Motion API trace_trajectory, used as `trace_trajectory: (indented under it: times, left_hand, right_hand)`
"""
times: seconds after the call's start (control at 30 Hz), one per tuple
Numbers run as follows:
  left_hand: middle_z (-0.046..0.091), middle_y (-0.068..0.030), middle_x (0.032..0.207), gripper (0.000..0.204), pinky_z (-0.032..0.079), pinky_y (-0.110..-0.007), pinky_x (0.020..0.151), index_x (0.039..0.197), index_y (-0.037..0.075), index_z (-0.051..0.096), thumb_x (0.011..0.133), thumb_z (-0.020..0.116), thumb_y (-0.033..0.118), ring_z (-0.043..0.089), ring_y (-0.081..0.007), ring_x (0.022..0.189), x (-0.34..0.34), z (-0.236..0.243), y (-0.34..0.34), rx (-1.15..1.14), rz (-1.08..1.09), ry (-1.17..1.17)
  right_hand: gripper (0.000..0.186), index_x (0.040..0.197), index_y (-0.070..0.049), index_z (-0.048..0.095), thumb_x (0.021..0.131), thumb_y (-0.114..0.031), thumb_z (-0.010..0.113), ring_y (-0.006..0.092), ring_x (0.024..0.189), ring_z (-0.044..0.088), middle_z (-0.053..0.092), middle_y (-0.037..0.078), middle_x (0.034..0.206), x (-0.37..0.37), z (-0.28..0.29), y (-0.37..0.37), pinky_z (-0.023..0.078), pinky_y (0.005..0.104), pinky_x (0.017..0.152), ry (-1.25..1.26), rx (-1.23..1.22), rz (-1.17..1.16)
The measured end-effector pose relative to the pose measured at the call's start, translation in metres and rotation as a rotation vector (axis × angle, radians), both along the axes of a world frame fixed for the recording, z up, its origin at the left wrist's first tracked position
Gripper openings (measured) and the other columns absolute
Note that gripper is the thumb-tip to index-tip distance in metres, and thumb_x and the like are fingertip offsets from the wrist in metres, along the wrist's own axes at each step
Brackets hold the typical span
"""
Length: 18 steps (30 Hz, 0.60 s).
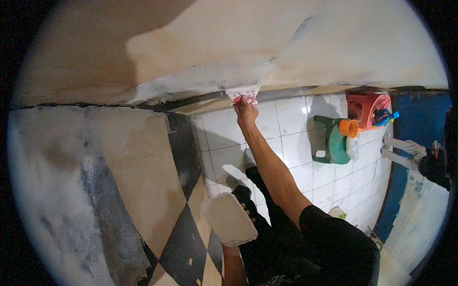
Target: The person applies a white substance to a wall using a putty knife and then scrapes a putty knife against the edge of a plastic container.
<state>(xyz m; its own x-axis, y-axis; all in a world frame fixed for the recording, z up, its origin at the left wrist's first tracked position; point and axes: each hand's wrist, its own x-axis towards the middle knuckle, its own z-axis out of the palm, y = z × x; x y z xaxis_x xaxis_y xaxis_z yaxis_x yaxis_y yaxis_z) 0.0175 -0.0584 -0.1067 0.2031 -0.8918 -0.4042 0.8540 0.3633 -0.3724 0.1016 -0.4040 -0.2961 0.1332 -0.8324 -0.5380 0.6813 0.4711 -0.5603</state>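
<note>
Patchy wall point(214, 43), scraper point(243, 89) in right hand point(246, 114), left hand point(247, 212) mostly behind tub point(236, 241)

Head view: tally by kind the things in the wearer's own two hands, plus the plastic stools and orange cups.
Scraper, in the right hand: 1
Pale tub, in the left hand: 1
Stools, one green stool and one red stool: 2
Orange cup: 1
Total: 5
</note>
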Motion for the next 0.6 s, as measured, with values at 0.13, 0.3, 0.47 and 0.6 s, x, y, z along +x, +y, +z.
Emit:
trace_trajectory:
  times: [0.13,0.3,0.47,0.6]
  left_hand:
    - [0.035,-0.0276,0.133,0.072,0.036,-0.066,0.093,0.139,0.006,0.027,0.086,0.051,0.049,0.046,-0.0445,0.115,-0.005,-0.006,-0.001,0.031,0.052,-0.052]
    - [0.037,-0.0284,0.132,0.078,0.032,-0.066,0.096,0.138,0.003,0.025,0.084,0.053,0.051,0.043,-0.0463,0.117,-0.01,-0.075,0.049,-0.021,-0.09,0.021]
    - [0.035,-0.029,0.135,0.084,0.024,-0.068,0.1,0.139,-0.003,0.019,0.085,0.05,0.053,0.038,-0.0489,0.121,-0.01,-0.095,0.069,0.02,-0.085,0.099]
    - [0.032,-0.0265,0.138,0.079,0.023,-0.069,0.099,0.14,0.002,0.02,0.086,0.046,0.053,0.038,-0.0452,0.122,-0.019,-0.093,0.061,-0.023,-0.012,0.095]
  right_hand:
    - [0.021,0.098,-0.004,0.058,0.083,-0.016,0.067,0.0168,0.072,0.06,0.062,0.006,0.086,-0.021,-0.041,0.034,0.054,0.0317,0.062,0.052,0.105,0.053]
    - [0.011,0.101,-0.006,0.052,0.091,-0.011,0.053,0.0149,0.083,0.056,0.057,0.005,0.092,-0.03,0.048,0.012,0.046,0.0295,0.075,-0.094,-0.274,0.137]
    - [0.003,0.089,-0.006,0.056,0.089,-0.008,0.056,0.0161,0.074,0.055,0.057,0.004,0.082,0.009,0.124,-0.018,0.047,0.0316,0.07,-0.086,-0.294,-0.002]
    - [0.014,0.097,-0.004,0.059,0.086,-0.011,0.06,0.0176,0.078,0.057,0.059,0.006,0.085,-0.002,0.047,-0.001,0.051,0.0357,0.071,0.013,-0.129,0.014]
